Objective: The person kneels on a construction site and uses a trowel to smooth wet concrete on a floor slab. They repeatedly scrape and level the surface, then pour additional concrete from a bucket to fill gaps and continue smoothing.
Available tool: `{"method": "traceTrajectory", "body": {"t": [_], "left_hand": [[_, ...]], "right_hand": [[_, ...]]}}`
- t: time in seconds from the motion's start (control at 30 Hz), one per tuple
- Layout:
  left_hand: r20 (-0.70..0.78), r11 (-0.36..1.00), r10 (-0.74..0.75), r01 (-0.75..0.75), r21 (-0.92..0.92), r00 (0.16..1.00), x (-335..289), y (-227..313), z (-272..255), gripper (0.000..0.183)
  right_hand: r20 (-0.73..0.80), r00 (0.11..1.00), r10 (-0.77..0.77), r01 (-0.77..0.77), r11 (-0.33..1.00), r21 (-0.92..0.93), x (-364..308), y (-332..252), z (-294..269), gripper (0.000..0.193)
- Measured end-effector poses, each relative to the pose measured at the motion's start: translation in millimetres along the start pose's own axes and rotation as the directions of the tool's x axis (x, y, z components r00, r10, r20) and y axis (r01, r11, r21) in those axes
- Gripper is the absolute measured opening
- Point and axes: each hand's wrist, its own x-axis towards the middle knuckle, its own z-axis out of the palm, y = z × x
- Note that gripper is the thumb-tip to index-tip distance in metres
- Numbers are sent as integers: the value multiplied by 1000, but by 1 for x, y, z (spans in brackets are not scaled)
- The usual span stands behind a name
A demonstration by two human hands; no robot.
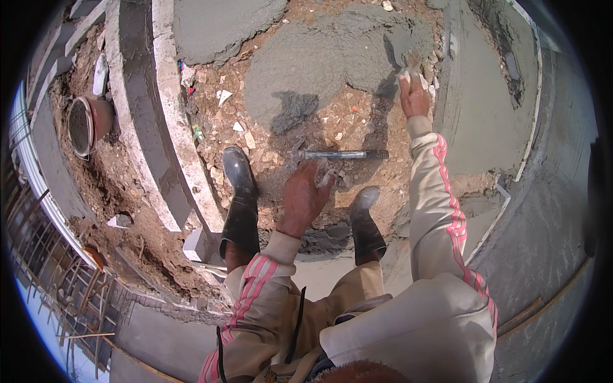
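My left hand (306, 196), smeared with pale cement, is closed in front of my boots. Just beyond its fingers lies a long, narrow, dark tool (348, 154), seen almost edge-on, which the hand appears to grip. Its handle is hidden by the fingers. Stretched far forward, my right hand (415, 99) is closed at the right edge of a spread of wet grey concrete (306, 70). Something small and cement-coated shows at its fingertips, too unclear to name. Stony soil (357, 127) lies between the two hands.
Smooth grey cement (485, 121) covers the strip at the right. On the left run pale concrete edgings (185, 121) with a channel (150, 96) between them. A reddish bucket (102, 121) lies tipped on the soil. My dark rubber boots (239, 179) stand on rubble.
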Motion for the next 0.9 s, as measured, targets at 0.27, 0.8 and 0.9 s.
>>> {"method": "traceTrajectory", "body": {"t": [0.27, 0.8, 0.9], "left_hand": [[-171, 999, 23, -31, -45, 985, 5, -10, -9, 32], [-168, 976, 6, -43, -213, 986, 19, 14, -13, 31], [-133, 981, 11, -36, -188, 991, 19, 19, -14, 30]], "right_hand": [[237, 971, 21, -101, 938, 332, -134, -101, 127, 48], [453, 891, -23, -375, 523, 765, -77, -82, 8, 46], [137, 990, 41, -125, 706, 697, -27, -42, -39, 45]]}}
